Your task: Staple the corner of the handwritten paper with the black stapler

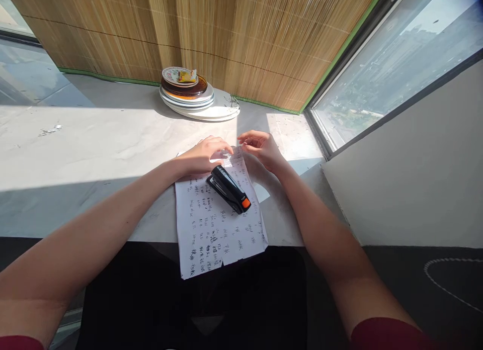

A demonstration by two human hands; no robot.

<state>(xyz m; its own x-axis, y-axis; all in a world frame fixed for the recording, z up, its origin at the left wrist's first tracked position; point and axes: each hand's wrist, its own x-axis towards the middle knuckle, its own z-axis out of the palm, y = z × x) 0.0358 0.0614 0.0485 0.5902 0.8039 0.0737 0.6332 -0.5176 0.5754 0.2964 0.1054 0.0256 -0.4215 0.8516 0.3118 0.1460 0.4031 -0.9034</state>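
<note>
A handwritten sheet of paper point(204, 229) lies on the counter, its lower edge hanging over the front. On it rests a black stapler point(229, 189) with an orange end, tilted diagonally. My left hand point(206, 154) lies over the sheet's upper left part, fingers apart and curved, holding nothing visible. Close to the sheet's upper right corner is my right hand point(262, 148), its fingers bent and the thumb and index finger close together. Whatever may be between those fingertips is too small to make out. A small-print area point(236, 156) shows at the paper's top, between the hands.
Stacked plates point(188, 104) stand at the back, topped by a small yellow packet point(187, 77). Small silvery bits point(51, 130) lie on the counter point(94, 139) at left. Behind hangs a bamboo blind point(211, 33); a window point(396, 83) and white wall point(407, 174) bound the right.
</note>
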